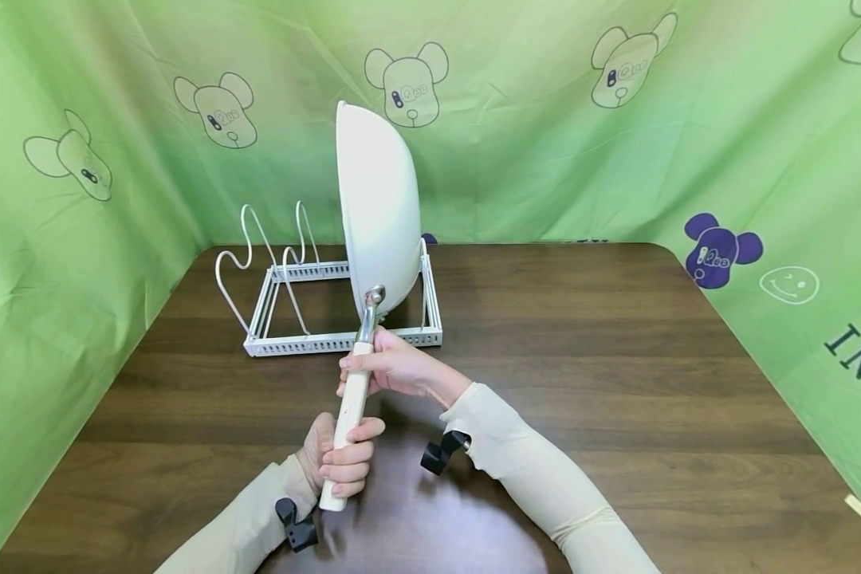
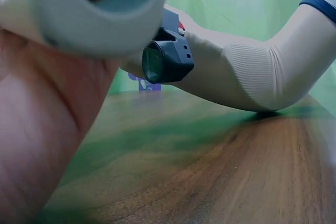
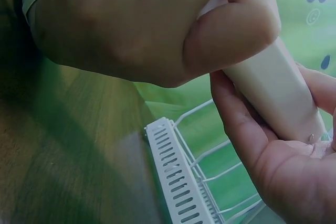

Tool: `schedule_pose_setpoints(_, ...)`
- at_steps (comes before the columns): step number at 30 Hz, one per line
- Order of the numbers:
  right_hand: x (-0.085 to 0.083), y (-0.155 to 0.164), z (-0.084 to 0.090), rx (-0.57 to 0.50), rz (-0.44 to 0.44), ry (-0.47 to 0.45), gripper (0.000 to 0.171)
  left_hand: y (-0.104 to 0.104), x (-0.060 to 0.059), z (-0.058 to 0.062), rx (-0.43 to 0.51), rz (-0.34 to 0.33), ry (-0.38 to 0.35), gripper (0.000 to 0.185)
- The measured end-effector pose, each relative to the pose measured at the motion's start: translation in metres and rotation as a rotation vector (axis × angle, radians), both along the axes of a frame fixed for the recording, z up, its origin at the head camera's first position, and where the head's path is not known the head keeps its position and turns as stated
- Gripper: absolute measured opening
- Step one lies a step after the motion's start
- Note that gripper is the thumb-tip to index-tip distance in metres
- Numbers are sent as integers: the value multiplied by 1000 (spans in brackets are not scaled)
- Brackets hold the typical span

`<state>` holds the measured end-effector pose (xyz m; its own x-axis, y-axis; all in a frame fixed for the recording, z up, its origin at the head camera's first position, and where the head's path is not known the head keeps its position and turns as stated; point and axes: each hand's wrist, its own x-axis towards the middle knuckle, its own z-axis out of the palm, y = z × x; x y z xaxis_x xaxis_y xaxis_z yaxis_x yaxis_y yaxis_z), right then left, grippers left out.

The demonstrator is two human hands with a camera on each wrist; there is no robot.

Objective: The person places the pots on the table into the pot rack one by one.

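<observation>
A white wok-shaped frying pan [image 1: 380, 199] stands on its edge above the white wire rack [image 1: 308, 344], its round outside turned to the right. Its cream handle [image 1: 349, 406] slants down toward me. My left hand [image 1: 344, 458] grips the handle near its end, fingers wrapped round it. Closer to the metal neck, my right hand [image 1: 402, 363] holds the handle with its thumb across the top. In the right wrist view both hands show on the handle [image 3: 278, 87]. Whether the pan's lower edge touches the rack is hard to tell.
The rack's curved wire dividers [image 1: 233, 271] rise left of the pan. Rack and hands are over a brown wooden table [image 1: 581, 359]. Green printed cloth [image 1: 516, 143] hangs behind and at both sides. Black camera mounts [image 1: 441, 453] sit on both wrists.
</observation>
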<state>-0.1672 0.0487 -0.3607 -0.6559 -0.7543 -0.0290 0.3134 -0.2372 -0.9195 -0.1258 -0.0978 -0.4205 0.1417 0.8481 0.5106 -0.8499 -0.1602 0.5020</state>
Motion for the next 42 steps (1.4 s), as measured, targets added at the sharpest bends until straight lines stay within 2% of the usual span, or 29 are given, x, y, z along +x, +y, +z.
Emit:
schedule_pose_setpoints(7, -1, 2, -4, -4, -5, 10, 25, -6, 0, -7, -80, 130, 20, 30)
schedule_pose_setpoints(12, -1, 4, -7, -11, -4, 10, 24, -11, 2, -10, -146, 220, 78, 32)
schedule_pose_setpoints(16, 0, 6, -11, 12, -26, 9, 18, -15, 4, -12, -209, 262, 115, 32)
schedule_pose_setpoints(23, 3, 7, -18, 55, -31, -3, 21, -22, 5, -17, -323, 297, 166, 31)
schedule_pose_setpoints(30, 3, 9, -20, 88, -38, -1, 24, -25, 2, -21, -369, 311, 196, 34)
schedule_pose_setpoints(42, 6, 13, -26, 131, -42, 37, 25, -25, 4, -25, -470, 365, 229, 34)
